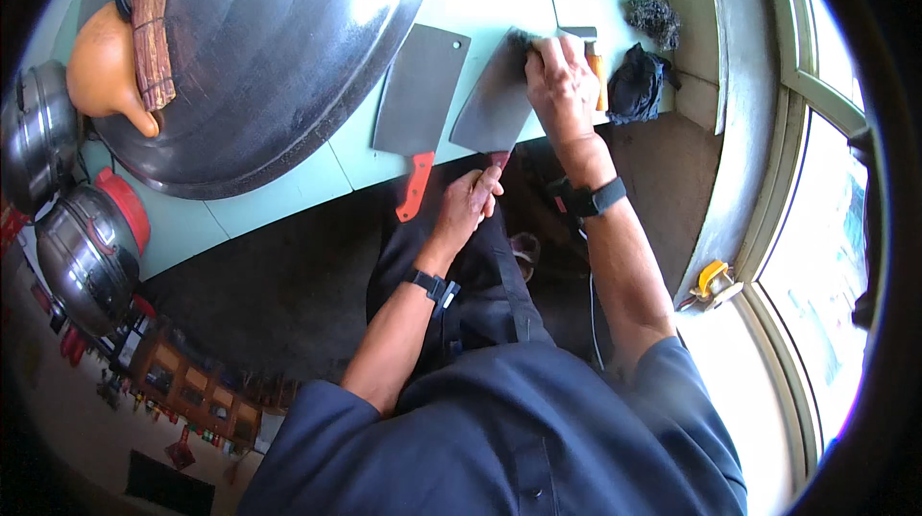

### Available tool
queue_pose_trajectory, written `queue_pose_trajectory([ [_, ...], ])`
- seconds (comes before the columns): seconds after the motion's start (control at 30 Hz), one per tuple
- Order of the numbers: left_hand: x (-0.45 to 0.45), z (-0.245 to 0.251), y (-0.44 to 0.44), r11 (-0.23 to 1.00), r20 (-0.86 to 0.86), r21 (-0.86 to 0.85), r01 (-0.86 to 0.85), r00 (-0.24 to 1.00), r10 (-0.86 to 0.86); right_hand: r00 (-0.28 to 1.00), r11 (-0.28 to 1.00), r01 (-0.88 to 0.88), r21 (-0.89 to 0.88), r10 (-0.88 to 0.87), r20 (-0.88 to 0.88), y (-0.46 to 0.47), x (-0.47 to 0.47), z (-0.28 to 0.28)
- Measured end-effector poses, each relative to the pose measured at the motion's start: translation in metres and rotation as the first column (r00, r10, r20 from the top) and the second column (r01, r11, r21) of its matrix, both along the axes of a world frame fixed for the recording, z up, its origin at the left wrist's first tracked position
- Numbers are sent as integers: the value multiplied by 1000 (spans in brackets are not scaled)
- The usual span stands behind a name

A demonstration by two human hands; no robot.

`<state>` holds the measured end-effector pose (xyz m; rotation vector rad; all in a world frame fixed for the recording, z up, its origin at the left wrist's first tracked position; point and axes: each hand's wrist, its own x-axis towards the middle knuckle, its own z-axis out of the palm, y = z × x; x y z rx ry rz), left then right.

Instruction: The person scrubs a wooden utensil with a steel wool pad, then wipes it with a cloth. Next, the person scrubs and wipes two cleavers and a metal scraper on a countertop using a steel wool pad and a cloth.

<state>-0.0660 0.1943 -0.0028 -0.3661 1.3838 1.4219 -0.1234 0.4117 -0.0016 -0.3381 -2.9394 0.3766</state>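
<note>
My left hand point(472, 202) grips the dark red handle of a cleaver point(493, 101), whose broad blade lies over the edge of the pale green counter point(288, 217). At the far end of that blade, my right hand point(562, 80) presses a small dark scouring pad point(522, 46) to the metal. A second cleaver point(421, 91) with an orange-red handle rests to the left, its handle jutting past the counter edge. Partly behind my right hand is a tool with a wooden handle point(599, 76) and a flat metal head.
A large black wok point(288, 69) covers the counter's left part, with a gourd ladle point(108, 62) and a tied brush point(153, 26) on it. Metal pots point(90, 256) stand farther left. At right lie a black crumpled bag point(637, 87) and a steel-wool scourer point(654, 20), near the wall and window.
</note>
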Motion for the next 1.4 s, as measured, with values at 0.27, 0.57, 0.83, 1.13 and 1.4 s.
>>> queue_pose_trajectory([
  [0.27, 1, -10, -3, 1000, 22, 17, 5, 1000, -6, 968, 971, -234, -43, 237, 87, -20, -1, 11],
  [0.57, -1, -2, -1, 1000, 13, -7, 3, 1000, -3, 938, 929, -338, -150, 346, 34, -28, 6, 7],
  [0.83, 7, -13, -5, 1000, -20, 12, -12, 1000, 12, 902, 896, -427, -121, 431, 13, -27, 10, 3],
  [1.13, -5, -4, -5, 1000, -85, -17, 15, 996, -16, 997, 997, 71, -31, -70, 30, -7, 17, -5],
  [1.4, 1, -1, -3, 1000, -100, -11, 15, 995, -16, 1000, 1000, 15, -3, -15, 17, 0, 11, 14],
])
